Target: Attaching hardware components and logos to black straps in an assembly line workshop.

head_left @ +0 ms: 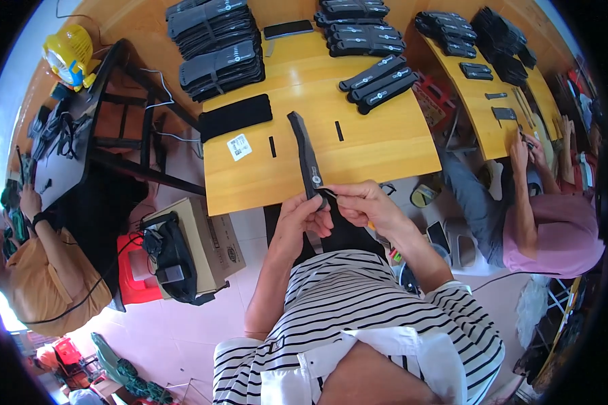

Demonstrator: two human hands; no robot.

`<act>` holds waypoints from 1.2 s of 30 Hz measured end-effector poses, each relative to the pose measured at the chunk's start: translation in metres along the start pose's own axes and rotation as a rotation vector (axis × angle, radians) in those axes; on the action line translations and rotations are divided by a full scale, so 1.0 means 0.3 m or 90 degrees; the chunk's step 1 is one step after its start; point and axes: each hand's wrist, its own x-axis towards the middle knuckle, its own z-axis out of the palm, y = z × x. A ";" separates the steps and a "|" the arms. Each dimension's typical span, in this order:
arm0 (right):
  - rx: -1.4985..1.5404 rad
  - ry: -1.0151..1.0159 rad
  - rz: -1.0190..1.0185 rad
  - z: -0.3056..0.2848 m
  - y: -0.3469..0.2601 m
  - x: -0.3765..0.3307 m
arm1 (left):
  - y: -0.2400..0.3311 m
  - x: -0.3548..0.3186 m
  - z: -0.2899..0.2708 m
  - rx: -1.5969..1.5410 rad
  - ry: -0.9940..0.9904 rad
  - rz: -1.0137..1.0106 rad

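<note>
A long dark-grey folded fabric strap (304,145) with a small white mark stands out over the front of the yellow table. My left hand (300,217) is closed around its near end, at the table's front edge. Beside it, my right hand (371,206) pinches a thin dark piece against the strap's near end; the fingers hide most of it. Two short black strips (272,146) lie apart on the tabletop, one on each side of the strap. Farther left are a white printed label (238,147) and a flat black cloth piece (236,117).
Stacks of banded dark straps (223,71) stand at the back left, more bundles (365,40) at the back right. Three folded straps (380,82) lie near the right edge. A phone (288,29) is at the back. Co-workers sit left and right; a cardboard box (216,243) stands left below.
</note>
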 end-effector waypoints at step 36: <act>-0.023 0.168 -0.003 -0.104 -0.053 0.062 | -0.044 0.024 0.002 -0.008 -0.095 -0.107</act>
